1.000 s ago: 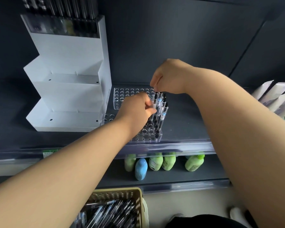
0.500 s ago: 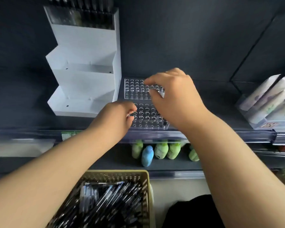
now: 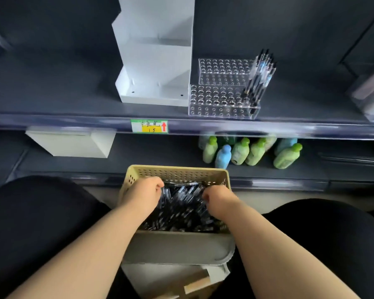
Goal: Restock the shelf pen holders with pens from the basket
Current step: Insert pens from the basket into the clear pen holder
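clear holder [image 3: 222,102]: few seated pens [image 3: 260,76] at right end, most holes vacant. basket [image 3: 177,172] near full. left hand [image 3: 143,196], right hand [image 3: 219,200] curled among loose pens [image 3: 181,210]; grasp: cannot tell.

Both arms bare along their whole visible length: left forearm [image 3: 89,247], right forearm [image 3: 270,249], each broad at the lower edge and tapering to the wrist. Left hand [image 3: 144,194] and right hand [image 3: 219,200] uncovered. Legs clad in black fabric [image 3: 41,223], plain and matte, showing as large rounded masses at both sides. Nail detail too blurred to record.
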`<state>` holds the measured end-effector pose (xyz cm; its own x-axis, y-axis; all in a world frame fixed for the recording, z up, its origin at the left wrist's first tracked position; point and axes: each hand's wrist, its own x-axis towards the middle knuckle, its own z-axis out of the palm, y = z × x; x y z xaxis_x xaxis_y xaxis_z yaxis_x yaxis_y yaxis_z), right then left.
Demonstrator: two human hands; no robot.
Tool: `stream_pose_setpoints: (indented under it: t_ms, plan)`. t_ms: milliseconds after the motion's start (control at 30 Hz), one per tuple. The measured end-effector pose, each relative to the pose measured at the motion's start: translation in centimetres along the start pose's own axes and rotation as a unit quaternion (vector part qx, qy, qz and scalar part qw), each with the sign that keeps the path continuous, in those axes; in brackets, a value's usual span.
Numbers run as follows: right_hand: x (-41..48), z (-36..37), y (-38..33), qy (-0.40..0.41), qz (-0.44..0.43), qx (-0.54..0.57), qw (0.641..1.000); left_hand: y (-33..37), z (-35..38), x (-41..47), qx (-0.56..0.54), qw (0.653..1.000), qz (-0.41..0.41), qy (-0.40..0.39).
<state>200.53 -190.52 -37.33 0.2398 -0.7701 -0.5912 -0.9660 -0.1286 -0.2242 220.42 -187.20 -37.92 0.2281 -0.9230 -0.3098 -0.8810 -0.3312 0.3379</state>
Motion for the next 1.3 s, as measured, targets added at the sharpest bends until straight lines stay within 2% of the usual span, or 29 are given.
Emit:
stream_pose_setpoints:
  t_ms: [100,200,433,633,933,1067,1133,1233,1300]
  plan:
    - [0.1,0.9,-0.6,-0.031,0.010,-0.024,0.999,-0.3,2.1,-0.5,0.045,0.996,-0.030,-0.070]
    - [0.3,1.5,-1.8,-0.042,-0.017,-0.046,0.998,-0.5,3.7,-0.7,0.061,0.989,-0.020,-0.134]
    - [1.4,2.5,-2.8,-0.044,-0.036,-0.123,0.991,0.3,4.3,-0.5,0.122,0.980,-0.014,-0.159]
    - [1.7,2.9,-2.3,0.000,-0.088,-0.190,0.978,0.2,4.4,-0.4,0.078,0.983,-0.043,-0.159]
    - [1.4,3.1,-2.0,0.027,-0.109,-0.239,0.964,0.2,4.3,-0.4,-0.034,0.978,-0.076,-0.190]
    - [1.2,2.2,-2.2,0.067,-0.085,-0.135,0.985,0.0,3.1,-0.2,-0.087,0.981,-0.080,-0.152]
    - [0.8,1.6,-2.8,0.122,-0.094,-0.055,0.987,-0.2,2.4,-0.1,-0.125,0.983,-0.084,-0.106]
    - [0.3,1.4,-4.0,0.198,-0.080,0.141,0.967,-0.4,1.4,-0.3,-0.220,0.969,-0.111,-0.008]
    - [0.5,1.6,-4.5,0.199,-0.057,0.251,0.946,-0.4,0.9,-0.3,-0.299,0.945,-0.115,0.059]
